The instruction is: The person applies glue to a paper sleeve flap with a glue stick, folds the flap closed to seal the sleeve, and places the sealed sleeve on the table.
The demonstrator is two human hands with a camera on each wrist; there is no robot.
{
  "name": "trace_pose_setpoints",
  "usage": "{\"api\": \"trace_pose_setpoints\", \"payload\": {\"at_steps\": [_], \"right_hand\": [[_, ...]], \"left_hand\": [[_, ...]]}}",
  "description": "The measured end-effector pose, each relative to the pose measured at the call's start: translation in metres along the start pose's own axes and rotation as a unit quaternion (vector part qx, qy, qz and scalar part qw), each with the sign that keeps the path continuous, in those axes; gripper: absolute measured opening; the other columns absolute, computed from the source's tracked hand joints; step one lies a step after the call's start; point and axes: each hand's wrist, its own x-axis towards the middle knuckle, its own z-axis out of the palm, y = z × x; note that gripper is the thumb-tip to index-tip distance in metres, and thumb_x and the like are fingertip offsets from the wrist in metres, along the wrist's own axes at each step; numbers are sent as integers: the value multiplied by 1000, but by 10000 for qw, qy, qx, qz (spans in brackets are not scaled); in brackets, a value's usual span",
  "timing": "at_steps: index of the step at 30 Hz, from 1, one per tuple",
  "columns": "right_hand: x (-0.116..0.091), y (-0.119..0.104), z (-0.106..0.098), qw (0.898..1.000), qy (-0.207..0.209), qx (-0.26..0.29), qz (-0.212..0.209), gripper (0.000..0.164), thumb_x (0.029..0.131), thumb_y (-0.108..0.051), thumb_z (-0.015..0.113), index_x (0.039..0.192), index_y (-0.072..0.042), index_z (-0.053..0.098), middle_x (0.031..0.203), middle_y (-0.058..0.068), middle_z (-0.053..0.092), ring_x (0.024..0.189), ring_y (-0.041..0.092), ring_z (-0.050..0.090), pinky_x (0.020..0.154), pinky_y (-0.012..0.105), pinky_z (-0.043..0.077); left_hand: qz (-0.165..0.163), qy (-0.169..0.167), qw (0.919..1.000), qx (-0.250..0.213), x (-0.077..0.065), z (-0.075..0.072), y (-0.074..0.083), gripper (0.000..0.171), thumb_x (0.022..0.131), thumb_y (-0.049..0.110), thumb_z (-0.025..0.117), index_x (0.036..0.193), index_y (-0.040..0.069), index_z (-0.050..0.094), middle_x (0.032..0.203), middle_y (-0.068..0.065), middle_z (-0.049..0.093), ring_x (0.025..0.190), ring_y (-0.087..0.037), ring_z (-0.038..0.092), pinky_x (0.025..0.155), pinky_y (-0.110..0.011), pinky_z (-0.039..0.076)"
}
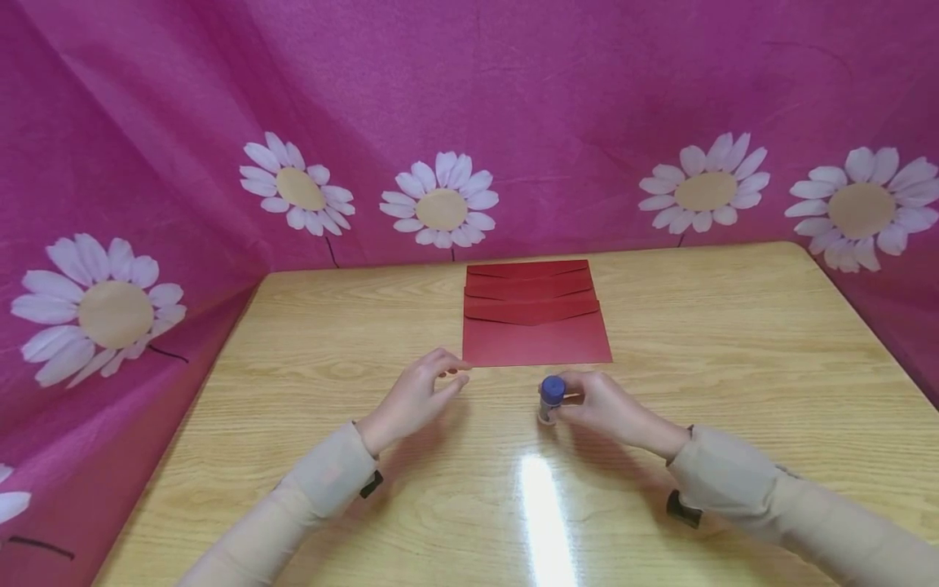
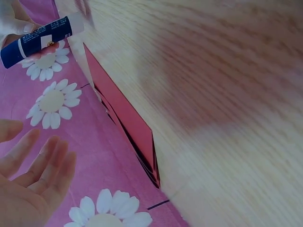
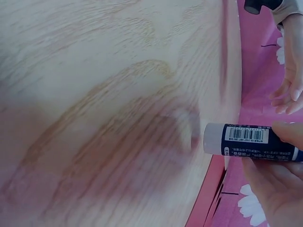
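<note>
My right hand point(image 1: 597, 403) grips a glue stick point(image 1: 551, 398) between thumb and fingers. It is a dark blue tube with a blue cap on top and a pale base; in the right wrist view a barcode shows on the glue stick point(image 3: 255, 139). The tube stands upright, its base close over the table. To the left, my left hand point(image 1: 418, 395) holds nothing, its fingers loosely bent near the lower left corner of the red envelopes point(image 1: 535, 342). Several of these lie overlapped, flaps toward the far side. The left wrist view shows the left hand point(image 2: 35, 179) with fingers spread.
A light wooden table point(image 1: 330, 326) carries everything. Behind and at the sides hangs a magenta cloth point(image 1: 557, 98) printed with white daisies, close to the table's far edge. Small dark devices sit under both wrists. A bright light reflection lies on the near tabletop.
</note>
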Motion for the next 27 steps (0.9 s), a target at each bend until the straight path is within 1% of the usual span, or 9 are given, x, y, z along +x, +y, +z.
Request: {"api": "trace_pose_setpoints", "payload": {"at_steps": [4,10,18,27], "right_hand": [[0,2,1,10000,-70,-44,1,22,75,1,65,96,5,62,93,14,65,92,30,60,80,41,48],[1,3,3,9999,-133,10,0,21,76,2,64,96,6,62,94,15,65,92,31,60,80,40,48],[1,5,4,9998,-166,-7,49,22,76,0,64,97,6,62,94,14,65,93,30,60,81,39,48],[2,8,4,9998,-203,6,91,27,75,0,66,101,7,61,96,16,64,93,30,61,81,36,48]], "left_hand": [[30,-57,9999,111,-1,0,-2,19,86,10,57,101,0,63,95,-10,59,90,-27,56,79,-37,46],[-114,-236,9996,97,-2,0,-6,22,87,12,55,104,0,62,99,-10,59,94,-27,55,81,-37,45],[-218,-288,9992,142,-3,2,-8,22,87,13,56,104,2,62,100,-9,59,96,-26,55,83,-36,45],[-240,-296,9991,195,-3,2,-8,21,87,13,56,104,2,63,100,-8,59,95,-25,55,83,-36,45]]}}
